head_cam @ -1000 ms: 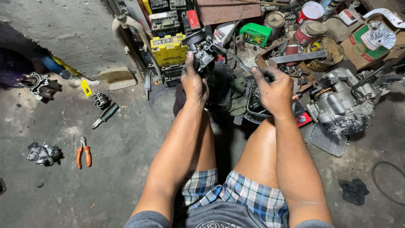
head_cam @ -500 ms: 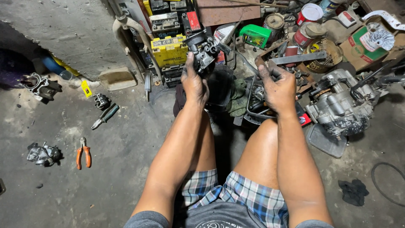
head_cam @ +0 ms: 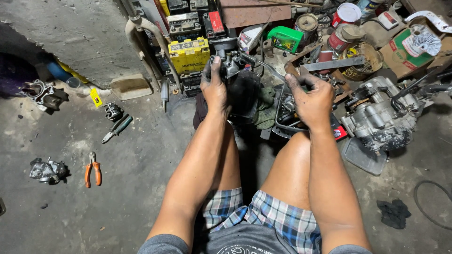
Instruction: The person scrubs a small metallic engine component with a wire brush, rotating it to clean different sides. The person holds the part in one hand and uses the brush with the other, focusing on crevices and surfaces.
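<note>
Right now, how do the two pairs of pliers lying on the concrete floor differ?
The orange-handled pliers lie nearer the person, handles pointing toward the camera and slightly spread; the dark-green-handled pliers lie farther off, slanted, handles pointing up and right. The orange pair sits beside a crumpled grey metal part; the green pair sits just below a small dark engine part. Both rest flat on the floor, away from either hand.

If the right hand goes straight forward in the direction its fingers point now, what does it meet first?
Probably the flat grey metal bar lying among the clutter just beyond the right hand, with the rusty tins behind it. Depth is hard to judge from above, so the hand could pass over it.
</note>
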